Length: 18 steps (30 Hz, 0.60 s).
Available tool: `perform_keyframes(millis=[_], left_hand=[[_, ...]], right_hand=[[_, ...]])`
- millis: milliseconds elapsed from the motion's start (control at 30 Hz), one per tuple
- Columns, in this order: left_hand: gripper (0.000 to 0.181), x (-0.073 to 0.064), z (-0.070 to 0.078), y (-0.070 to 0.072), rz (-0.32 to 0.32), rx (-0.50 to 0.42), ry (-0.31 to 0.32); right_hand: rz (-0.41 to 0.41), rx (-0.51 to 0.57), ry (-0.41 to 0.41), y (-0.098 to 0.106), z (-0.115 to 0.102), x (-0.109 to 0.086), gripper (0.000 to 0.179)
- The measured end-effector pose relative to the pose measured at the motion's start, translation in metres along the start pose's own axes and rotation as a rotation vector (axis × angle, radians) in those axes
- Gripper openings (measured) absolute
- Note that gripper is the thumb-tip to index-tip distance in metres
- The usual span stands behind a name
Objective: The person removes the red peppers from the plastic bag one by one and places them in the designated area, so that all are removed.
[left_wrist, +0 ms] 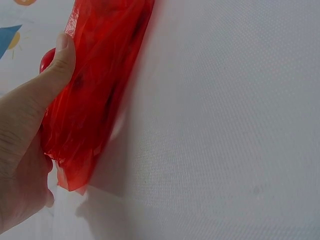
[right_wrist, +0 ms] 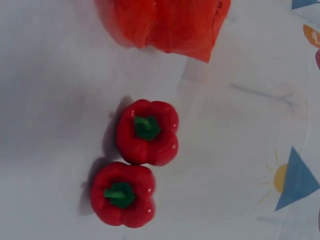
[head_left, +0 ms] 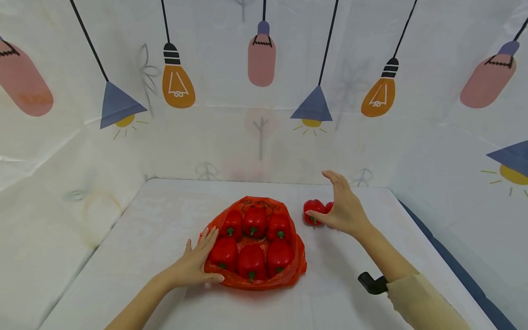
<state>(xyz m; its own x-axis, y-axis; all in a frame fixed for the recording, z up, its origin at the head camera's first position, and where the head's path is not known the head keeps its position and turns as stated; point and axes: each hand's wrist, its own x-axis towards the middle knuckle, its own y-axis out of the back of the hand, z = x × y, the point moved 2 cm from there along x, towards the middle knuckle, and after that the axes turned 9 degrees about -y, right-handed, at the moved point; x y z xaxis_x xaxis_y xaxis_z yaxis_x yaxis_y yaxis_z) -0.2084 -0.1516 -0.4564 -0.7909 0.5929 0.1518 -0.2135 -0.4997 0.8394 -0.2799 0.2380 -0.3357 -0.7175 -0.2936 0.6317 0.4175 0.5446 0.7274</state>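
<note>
An orange-red plastic bag (head_left: 300,266) lies with its mouth spread wide, and several red bell peppers with green stems (head_left: 251,261) sit in it in two rows. My left hand (head_left: 195,266) rests against the bag's left side, fingers extended; the left wrist view shows its thumb lying along the red plastic (left_wrist: 100,80). To the right of the bag, my right hand (head_left: 348,211) hovers with thumb and fingers spread apart, holding nothing. Close by its thumb are two loose bell peppers, one (right_wrist: 147,132) touching the other (right_wrist: 123,195); in the head view the hand partly covers them.
A white table (head_left: 165,215) carries everything. Behind it hangs a pale cloth backdrop (head_left: 206,137) printed with lamps and bulbs. A black curved piece (head_left: 373,283) sticks out by the right sleeve (head_left: 425,302).
</note>
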Motion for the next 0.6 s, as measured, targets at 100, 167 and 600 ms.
perform_keyframes(millis=[100,167,600], left_hand=[[0.12,0.0,0.0,-0.001,0.002,0.002,0.0],[0.119,0.0,-0.001,-0.001,0.004,0.004,0.0],[0.122,0.0,-0.002,-0.001,0.01,0.0,-0.008]], right_hand=[[-0.004,0.023,0.032,0.002,-0.011,0.003,0.102],[-0.006,0.03,0.049,0.003,-0.017,0.004,0.1],[0.01,0.026,0.184,0.007,-0.051,0.01,0.096]])
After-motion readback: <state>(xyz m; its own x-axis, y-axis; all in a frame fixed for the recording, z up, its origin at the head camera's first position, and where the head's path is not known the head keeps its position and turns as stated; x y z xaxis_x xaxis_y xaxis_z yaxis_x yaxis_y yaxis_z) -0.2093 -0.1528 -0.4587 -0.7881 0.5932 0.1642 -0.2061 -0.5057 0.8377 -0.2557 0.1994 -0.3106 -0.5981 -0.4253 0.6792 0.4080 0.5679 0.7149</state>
